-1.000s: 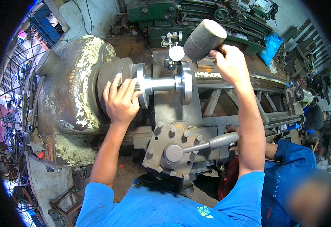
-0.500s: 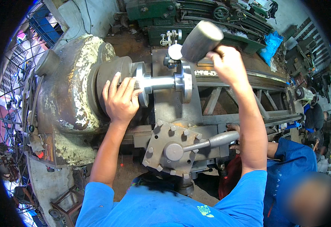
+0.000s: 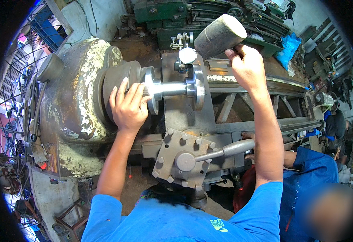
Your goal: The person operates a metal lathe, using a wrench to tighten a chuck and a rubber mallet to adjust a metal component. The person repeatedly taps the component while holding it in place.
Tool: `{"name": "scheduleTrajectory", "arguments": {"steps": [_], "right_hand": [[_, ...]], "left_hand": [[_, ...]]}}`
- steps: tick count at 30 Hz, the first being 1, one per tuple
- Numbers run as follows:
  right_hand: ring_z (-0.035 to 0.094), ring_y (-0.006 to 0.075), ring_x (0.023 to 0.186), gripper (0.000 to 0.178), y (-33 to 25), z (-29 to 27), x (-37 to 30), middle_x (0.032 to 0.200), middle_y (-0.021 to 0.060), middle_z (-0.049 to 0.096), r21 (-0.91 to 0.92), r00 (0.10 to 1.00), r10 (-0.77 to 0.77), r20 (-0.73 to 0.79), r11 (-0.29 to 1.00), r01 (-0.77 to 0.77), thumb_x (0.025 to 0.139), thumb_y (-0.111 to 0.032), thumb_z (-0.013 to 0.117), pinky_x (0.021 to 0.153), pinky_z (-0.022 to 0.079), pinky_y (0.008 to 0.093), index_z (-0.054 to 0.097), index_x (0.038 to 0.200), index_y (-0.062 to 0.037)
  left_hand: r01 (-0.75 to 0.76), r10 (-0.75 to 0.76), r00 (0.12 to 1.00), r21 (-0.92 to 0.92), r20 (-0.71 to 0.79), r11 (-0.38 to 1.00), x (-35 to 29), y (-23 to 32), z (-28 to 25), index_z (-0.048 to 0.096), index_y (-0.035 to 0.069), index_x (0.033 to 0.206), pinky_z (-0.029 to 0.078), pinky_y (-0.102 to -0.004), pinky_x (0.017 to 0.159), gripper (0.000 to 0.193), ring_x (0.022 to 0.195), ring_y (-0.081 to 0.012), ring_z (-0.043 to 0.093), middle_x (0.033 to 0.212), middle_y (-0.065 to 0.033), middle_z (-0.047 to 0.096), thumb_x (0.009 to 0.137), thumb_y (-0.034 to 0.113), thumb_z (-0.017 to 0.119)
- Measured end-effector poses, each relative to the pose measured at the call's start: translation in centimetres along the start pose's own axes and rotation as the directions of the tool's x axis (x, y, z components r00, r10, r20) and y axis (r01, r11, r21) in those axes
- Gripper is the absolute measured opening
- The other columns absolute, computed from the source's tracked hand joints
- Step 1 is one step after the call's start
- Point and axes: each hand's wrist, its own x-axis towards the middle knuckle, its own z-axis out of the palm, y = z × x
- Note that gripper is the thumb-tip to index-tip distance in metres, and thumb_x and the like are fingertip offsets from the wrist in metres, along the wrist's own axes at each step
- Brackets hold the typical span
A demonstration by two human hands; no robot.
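Note:
My right hand is closed round the handle of a mallet with a thick dark cylindrical head. The mallet is raised over the far side of the lathe, apart from the workpiece; my fingers mostly hide its handle. A shiny flanged steel shaft sits in the lathe chuck. Fingers stretched, my left hand lies on the chuck beside the shaft's left flange. Just beyond the right flange stands a round dial indicator on a clamp stand.
Nearer me is a bolted square tool post with a long lever handle. The painted headstock fills the left. A co-worker in dark blue is at the right, one hand near the lever. Another green lathe stands behind.
My right hand has lifted the mallet up and slightly to the right, and its head has tilted. My left hand and the shaft stay where they were.

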Motion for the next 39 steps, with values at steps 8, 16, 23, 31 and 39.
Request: {"name": "scheduleTrajectory", "arguments": {"steps": [8,16,23,31,39], "right_hand": [[0.074,0.0393,0.083,0.024,0.1,-0.5,0.5,0.089,0.0229,0.075,0.012,0.999,0.005,-0.039,1.000,-0.005,0.095,-0.022,0.070,0.077,0.057,0.0443,0.077,0.100,0.0003],[0.071,0.0438,0.101,0.035,2.2,0.9,0.5,0.103,0.0292,0.072,-0.171,0.951,0.066,0.302,0.985,-0.014,0.096,-0.032,0.070,0.091,0.056,0.0468,0.076,0.099,0.0025],[0.070,0.0435,0.100,0.032,2.2,-0.5,0.3,0.102,0.0279,0.073,-0.159,0.990,0.052,0.131,0.987,-0.031,0.096,-0.029,0.071,0.087,0.055,0.0488,0.075,0.100,0.0024],[0.074,0.0398,0.083,0.024,0.1,-0.6,0.5,0.088,0.0233,0.075,0.093,0.998,0.007,-0.066,0.996,-0.001,0.095,-0.022,0.072,0.080,0.057,0.0446,0.077,0.099,0.0008],[0.072,0.0402,0.105,0.035,1.3,0.8,0.5,0.111,0.0249,0.074,-0.284,0.984,-0.002,0.178,0.957,0.053,0.096,-0.034,0.071,0.092,0.057,0.0472,0.078,0.106,-0.0013]], "left_hand": [[-0.014,0.014,1.000,0.010,-0.023,1.000,0.0,0.0,0.1,0.076,0.014,0.119,0.038,-0.0513,0.115,0.036,0.133,-0.0286,0.060,0.122,0.0001,0.073,0.084,0.026,0.078],[-0.013,0.013,1.000,0.008,-0.011,1.000,0.0,-0.1,0.1,0.076,0.013,0.120,0.037,-0.0514,0.115,0.038,0.134,-0.0286,0.059,0.122,-0.0003,0.073,0.084,0.024,0.078],[-0.006,0.007,1.000,0.007,-0.011,1.000,-0.1,-0.1,0.2,0.076,0.014,0.120,0.037,-0.0513,0.116,0.037,0.134,-0.0291,0.059,0.124,-0.0007,0.073,0.084,0.023,0.076],[-0.008,0.008,1.000,0.008,-0.016,1.000,-0.1,-0.1,0.2,0.076,0.015,0.120,0.037,-0.0509,0.115,0.038,0.133,-0.0282,0.059,0.123,0.0007,0.073,0.083,0.024,0.078],[-0.009,0.009,1.000,0.004,-0.026,1.000,-0.1,-0.1,0.2,0.076,0.014,0.119,0.038,-0.0521,0.115,0.037,0.133,-0.0285,0.059,0.122,0.0004,0.073,0.083,0.025,0.078]]}}
